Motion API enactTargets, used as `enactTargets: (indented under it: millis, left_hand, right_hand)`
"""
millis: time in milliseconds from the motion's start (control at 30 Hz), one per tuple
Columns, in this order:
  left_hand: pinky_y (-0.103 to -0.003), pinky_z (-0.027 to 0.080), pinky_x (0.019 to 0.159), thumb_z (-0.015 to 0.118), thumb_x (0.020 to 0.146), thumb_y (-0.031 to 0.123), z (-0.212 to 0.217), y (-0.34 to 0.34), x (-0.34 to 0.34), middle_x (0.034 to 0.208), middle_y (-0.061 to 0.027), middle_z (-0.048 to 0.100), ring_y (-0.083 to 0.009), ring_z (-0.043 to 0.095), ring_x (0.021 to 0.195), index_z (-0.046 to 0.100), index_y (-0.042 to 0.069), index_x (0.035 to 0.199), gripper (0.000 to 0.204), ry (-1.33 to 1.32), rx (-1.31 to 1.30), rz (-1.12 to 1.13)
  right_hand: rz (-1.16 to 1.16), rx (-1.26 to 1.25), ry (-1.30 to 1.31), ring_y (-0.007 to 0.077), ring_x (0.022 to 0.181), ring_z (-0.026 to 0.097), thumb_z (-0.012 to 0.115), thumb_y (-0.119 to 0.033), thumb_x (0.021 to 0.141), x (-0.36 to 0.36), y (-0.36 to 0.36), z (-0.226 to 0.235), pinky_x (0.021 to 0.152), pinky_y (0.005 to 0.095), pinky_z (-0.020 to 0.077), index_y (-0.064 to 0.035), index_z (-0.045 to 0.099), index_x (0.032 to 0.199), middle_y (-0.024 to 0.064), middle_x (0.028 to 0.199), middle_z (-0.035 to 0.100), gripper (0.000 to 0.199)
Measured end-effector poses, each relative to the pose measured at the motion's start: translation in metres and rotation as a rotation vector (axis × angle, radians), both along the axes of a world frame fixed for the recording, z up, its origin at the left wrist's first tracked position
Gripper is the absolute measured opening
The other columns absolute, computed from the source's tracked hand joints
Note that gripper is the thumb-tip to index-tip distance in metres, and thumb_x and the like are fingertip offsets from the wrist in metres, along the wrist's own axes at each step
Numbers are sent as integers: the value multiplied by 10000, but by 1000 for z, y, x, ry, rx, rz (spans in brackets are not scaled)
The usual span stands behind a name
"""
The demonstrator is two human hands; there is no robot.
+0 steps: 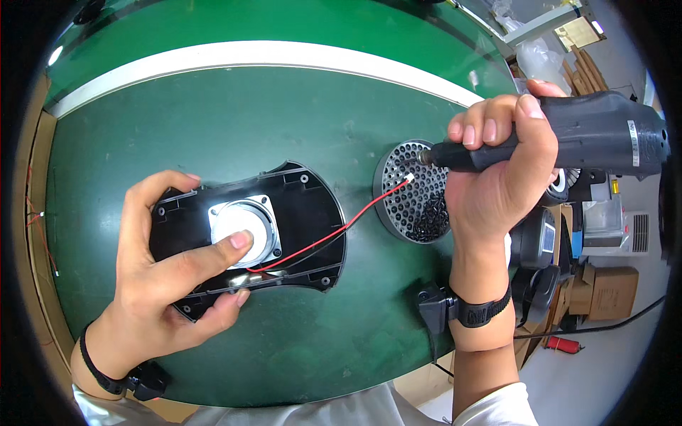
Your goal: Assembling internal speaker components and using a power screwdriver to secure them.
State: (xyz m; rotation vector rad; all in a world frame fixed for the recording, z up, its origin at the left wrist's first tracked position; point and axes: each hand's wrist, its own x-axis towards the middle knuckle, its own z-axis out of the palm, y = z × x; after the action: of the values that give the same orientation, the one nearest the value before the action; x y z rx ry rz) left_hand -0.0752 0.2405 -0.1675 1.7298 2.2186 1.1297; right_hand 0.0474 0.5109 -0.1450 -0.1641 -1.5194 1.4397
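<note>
My left hand (170, 263) grips a black plastic housing (312, 206) by its left end, the thumb pressing on a round silver speaker (245, 231) with a square metal flange set inside it. From the speaker a red and black wire (320, 245) runs right to a small white connector lying over a round screw tray (387, 202). Closed around a black electric screwdriver (590, 135) is my right hand (504, 149); the tool lies sideways, its tip over the tray's perforated top. Small black screws (430, 220) are heaped at the tray's near right.
A white strip (284, 53) crosses the far part of the green table (213, 106). Cardboard edging (35, 248) with a thin red wire borders the left. Beyond the right edge are black housings (536, 238), a cardboard box (614, 292) and a black cable (611, 325).
</note>
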Motion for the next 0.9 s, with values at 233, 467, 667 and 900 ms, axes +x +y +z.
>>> enactTargets:
  millis: [233, 467, 667, 900]
  left_hand:
    - [-399, 502, 936, 818, 648, 150, 2, 0, -3, 1348, -300, 413, -389, 590, 1089, 738, 116, 1105, 466, 48, -24, -36]
    - [-418, 472, 976, 831, 625, 146, 3, -1, -2, 1337, -288, 423, -398, 541, 1159, 752, 118, 1100, 482, 30, -31, -20]
    - [-439, 507, 920, 865, 608, 143, 0, -6, 3, 1279, -280, 436, -425, 521, 1137, 757, 135, 1121, 525, 4, -40, -15]
    - [-419, 553, 845, 864, 616, 93, -11, -1, 6, 1285, -262, 422, -416, 557, 1078, 741, 147, 1154, 555, -85, 92, -64]
  right_hand:
    - [-23, 17, -8, 150, 586, 466, 542, -174, 961, -2, 2, -4, 586, 333, 451, -57, 470, 1161, 34, 673, 471, 243]
    - [113, -115, 71, 147, 599, 473, 542, -178, 957, 0, 8, -4, 590, 324, 449, -62, 464, 1215, 24, 683, 469, 294]
    - [125, 66, 133, 113, 641, 420, 500, -212, 975, 13, -6, 33, 627, 302, 395, -57, 493, 1248, -1, 722, 431, 314]
    - [353, -108, 198, 89, 593, 395, 601, -5, 752, 12, -63, 81, 618, 220, 360, -139, 372, 656, 11, 668, 398, 281]
